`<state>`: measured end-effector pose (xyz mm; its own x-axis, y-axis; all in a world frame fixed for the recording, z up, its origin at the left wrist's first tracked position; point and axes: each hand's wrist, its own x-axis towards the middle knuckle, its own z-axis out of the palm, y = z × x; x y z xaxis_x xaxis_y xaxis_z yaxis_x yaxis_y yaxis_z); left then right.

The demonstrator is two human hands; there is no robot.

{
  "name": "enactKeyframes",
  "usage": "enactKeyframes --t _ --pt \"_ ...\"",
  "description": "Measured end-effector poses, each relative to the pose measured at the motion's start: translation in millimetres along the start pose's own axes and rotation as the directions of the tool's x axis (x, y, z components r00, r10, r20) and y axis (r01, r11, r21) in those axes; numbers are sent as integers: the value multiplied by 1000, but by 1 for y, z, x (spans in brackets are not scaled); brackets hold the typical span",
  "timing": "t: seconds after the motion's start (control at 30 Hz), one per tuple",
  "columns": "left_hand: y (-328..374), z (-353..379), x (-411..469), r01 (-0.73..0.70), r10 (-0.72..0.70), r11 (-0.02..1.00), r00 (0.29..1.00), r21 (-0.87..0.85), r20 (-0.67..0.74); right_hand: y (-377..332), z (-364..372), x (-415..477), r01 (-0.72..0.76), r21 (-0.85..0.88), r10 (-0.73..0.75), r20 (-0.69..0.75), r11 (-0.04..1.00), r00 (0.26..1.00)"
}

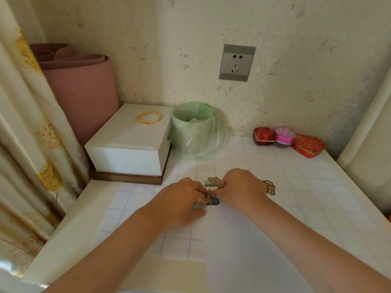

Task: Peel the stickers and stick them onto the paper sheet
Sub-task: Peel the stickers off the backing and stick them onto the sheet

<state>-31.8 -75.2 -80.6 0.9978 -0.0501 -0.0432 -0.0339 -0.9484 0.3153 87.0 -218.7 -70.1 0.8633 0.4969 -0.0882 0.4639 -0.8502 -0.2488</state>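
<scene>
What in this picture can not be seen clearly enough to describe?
- Head view: the blue sticker, mostly covered by the left hand and right hand pinching it; its design is unclear.
- Head view: the yellow sticker, partly behind the right hand and small.
- Head view: contents of the bag-lined bin, too small and shadowed by its rim.

**Three stickers, one white sheet**

A white paper sheet (pixel 243 240) lies flat on the near side. A blue sticker (pixel 214 201) sits at its far end, partly hidden. A pink-and-green sticker (pixel 211 182) lies just beyond it, and a yellow cartoon sticker (pixel 269 187) off right.
</scene>
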Motion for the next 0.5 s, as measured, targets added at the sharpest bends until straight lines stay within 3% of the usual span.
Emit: enactKeyframes --t 0.13,0.23,0.37,0.5 --pt "4 0 -3 -24 23 998 1000 65 12 2 -2 -9 46 -63 -51 -78 997 996" --pt "8 2 -4 -24 25 996 1000 88 -12 10 -2 -21 190 3 -188 -135 982 973" --pt "10 7 -9 -37 44 994 997 101 -63 24 5 -35 436 -116 -450 -151 892 880" --pt "11 15 -15 -64 84 980 992 190 -99 42 18 -46 549 -169 -573 -191 819 797"
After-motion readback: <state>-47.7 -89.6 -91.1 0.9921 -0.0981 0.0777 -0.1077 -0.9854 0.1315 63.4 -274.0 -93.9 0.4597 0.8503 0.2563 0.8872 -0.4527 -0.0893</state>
